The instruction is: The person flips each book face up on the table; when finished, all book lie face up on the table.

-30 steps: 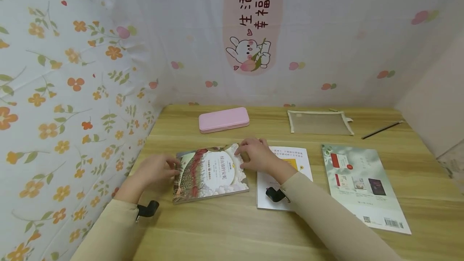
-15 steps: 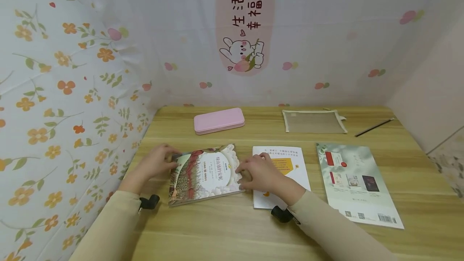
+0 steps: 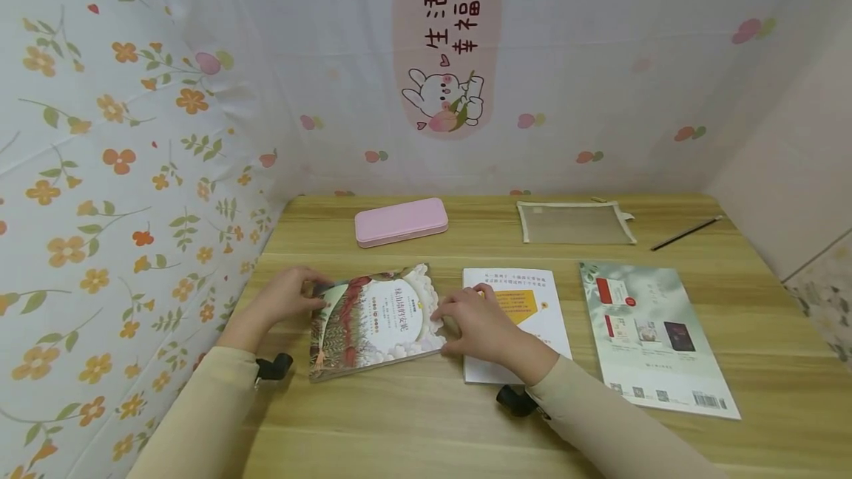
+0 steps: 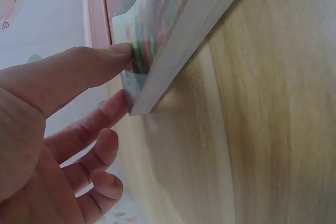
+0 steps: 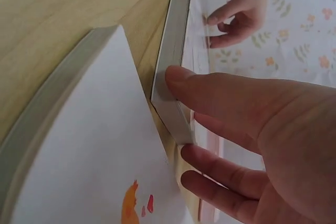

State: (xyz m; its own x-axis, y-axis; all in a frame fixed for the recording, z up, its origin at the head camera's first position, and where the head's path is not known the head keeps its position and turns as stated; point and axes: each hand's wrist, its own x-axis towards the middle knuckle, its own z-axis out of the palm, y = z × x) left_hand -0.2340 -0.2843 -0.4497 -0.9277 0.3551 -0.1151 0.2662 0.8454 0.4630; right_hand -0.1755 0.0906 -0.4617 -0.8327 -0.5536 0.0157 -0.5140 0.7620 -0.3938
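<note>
A paperback book (image 3: 379, 324) with an illustrated cover lies slightly turned on the left half of the table. My left hand (image 3: 282, 301) is at its upper left corner; in the left wrist view the thumb (image 4: 113, 59) lies on the cover and the index fingertip meets the edge, pinching the corner. At the book's right end, my right hand (image 3: 482, 327) holds the lower corner. Its thumb (image 5: 181, 77) presses the book's side in the right wrist view, with the other fingers along the adjoining edge. A white book (image 3: 532, 346) lies partly under my right hand and wrist.
Farther right lies a pale green magazine (image 3: 655, 338). Along the back are a pink pencil case (image 3: 401, 222), a mesh zip pouch (image 3: 575, 224) and a thin pencil-like stick (image 3: 685, 233). Floral cloth (image 3: 120, 228) hangs beside the table's left edge.
My right hand has shifted from the illustrated book's upper right edge to its lower right corner. My left hand has moved up to the upper left corner. The head view has turned slightly.
</note>
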